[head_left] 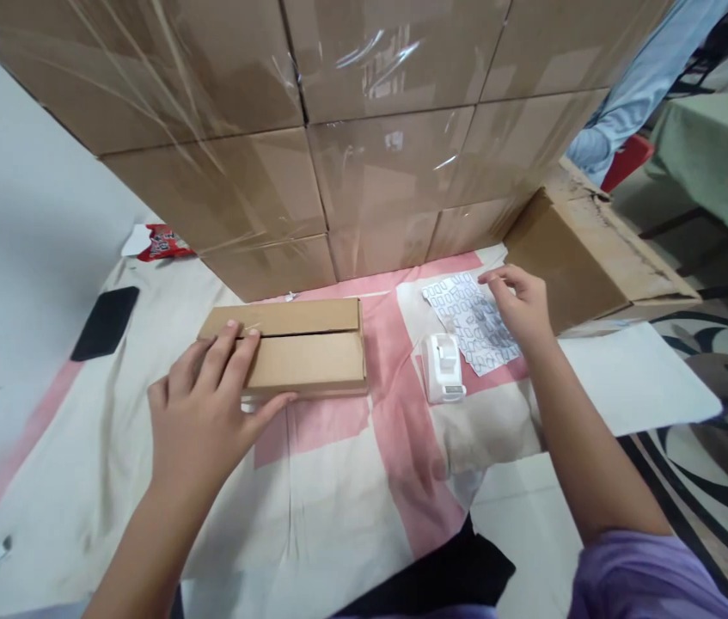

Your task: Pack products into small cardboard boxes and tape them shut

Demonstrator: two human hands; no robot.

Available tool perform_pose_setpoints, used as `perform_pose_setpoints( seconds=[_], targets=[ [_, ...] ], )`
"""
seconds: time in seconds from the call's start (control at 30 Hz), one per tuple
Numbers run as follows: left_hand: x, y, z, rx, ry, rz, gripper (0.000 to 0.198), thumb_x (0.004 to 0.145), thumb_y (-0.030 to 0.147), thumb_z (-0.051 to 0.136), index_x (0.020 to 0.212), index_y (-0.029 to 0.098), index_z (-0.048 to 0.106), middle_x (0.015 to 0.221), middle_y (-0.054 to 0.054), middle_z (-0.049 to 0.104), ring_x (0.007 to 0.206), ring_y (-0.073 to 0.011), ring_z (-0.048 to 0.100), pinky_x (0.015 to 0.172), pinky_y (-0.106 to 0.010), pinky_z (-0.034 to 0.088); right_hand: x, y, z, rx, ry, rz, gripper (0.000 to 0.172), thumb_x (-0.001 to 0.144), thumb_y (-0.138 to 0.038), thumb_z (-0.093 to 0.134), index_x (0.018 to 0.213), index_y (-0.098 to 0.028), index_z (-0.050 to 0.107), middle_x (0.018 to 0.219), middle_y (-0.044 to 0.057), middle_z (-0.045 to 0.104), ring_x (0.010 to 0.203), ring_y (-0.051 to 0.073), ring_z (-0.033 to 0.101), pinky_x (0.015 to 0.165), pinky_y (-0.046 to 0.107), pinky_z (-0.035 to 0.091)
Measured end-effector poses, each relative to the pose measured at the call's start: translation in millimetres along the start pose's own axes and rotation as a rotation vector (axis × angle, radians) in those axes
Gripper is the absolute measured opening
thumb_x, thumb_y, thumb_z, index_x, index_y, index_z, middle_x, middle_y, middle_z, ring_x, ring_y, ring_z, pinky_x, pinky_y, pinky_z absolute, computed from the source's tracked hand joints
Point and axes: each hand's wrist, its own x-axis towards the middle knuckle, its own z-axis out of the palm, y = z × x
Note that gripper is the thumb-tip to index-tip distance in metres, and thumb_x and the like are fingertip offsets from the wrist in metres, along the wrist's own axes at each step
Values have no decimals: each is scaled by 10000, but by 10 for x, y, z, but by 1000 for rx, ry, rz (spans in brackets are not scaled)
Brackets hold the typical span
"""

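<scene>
A small closed cardboard box lies on the pink and cream cloth, its two top flaps meeting at a narrow seam. Over its left end rests my left hand, fingers spread on the top and thumb along the front edge. My right hand is closed in a pinch at the upper right of a white sheet printed with small blue outlines. Whatever lies between those fingertips is too small to make out. Between the box and my right forearm stands a small white tape dispenser.
Stacked cartons under clear film form a wall behind the cloth. An opened carton stands at right, near a white sheet. A black phone-like slab and red packet lie left. Someone's light-blue sleeve shows behind.
</scene>
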Motion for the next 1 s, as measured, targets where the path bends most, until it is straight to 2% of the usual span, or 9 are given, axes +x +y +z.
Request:
perform_pose_setpoints(
  seconds=[0.13,0.23,0.3,0.4,0.47,0.57,0.67,0.8,1.0],
  targets=[
    [115,126,-65,8,10,-69,942,845,703,685,1639,364,309,1566,-110,544,1373,-534,492,1094,-698,288,202,285,170,-219,-235,-162,293,930,-285,519,1035,-167,766,1097,122,753,1086,286,641,1007,473,486],
    [165,123,-54,11,6,-79,888,870,705,660,1621,344,354,1559,-120,551,1378,-511,514,1130,-693,289,101,381,295,-287,-263,-128,323,948,-256,500,1093,-145,767,1156,137,726,1143,303,599,1040,495,451],
    [166,56,44,-9,57,-27,911,866,687,684,1623,307,351,1561,-139,546,1390,-467,534,1150,-644,347,12,416,348,-248,-275,-109,318,958,-245,500,1106,-151,765,1135,128,726,1135,300,599,1019,479,461],
    [141,-51,294,-17,245,51,981,782,672,786,1580,227,428,1503,-167,599,1370,-413,583,1137,-546,458,-43,443,391,-192,-301,-130,312,957,-213,500,1127,-178,760,1122,113,733,1113,292,601,1004,465,464],
    [143,-65,463,-11,398,54,911,775,690,777,1477,152,556,1400,-186,675,1324,-397,628,1120,-521,499,-25,441,418,-203,-286,-152,344,956,-184,486,1181,-194,746,1209,112,723,1167,306,571,1023,482,440],
    [202,-12,637,-38,647,60,691,948,653,552,1257,55,707,1203,-210,763,1212,-368,705,1063,-512,552,26,412,480,-251,-330,-188,440,966,-147,445,1327,-222,685,1389,86,665,1250,329,508,1042,519,391],
    [268,31,707,-55,793,57,555,1034,463,413,1117,37,759,1086,-205,793,1131,-326,745,1014,-477,587,53,383,549,-291,-425,-175,443,994,-190,453,1395,-221,637,1348,97,679,1202,335,513,1019,528,377],
    [267,20,704,-76,775,52,502,1025,387,422,1098,28,765,1064,-208,796,1098,-318,754,994,-484,599,70,373,613,-333,-443,-107,319,1009,-283,500,1223,-201,722,1153,121,711,1093,327,538,963,501,389],
    [231,40,679,-117,740,-10,443,992,341,469,1081,30,771,1064,-203,797,1078,-309,757,1012,-504,592,81,349,644,-339,-386,-60,251,1000,-274,510,1067,-199,740,1072,107,711,1040,310,559,931,467,390]
  ],
)
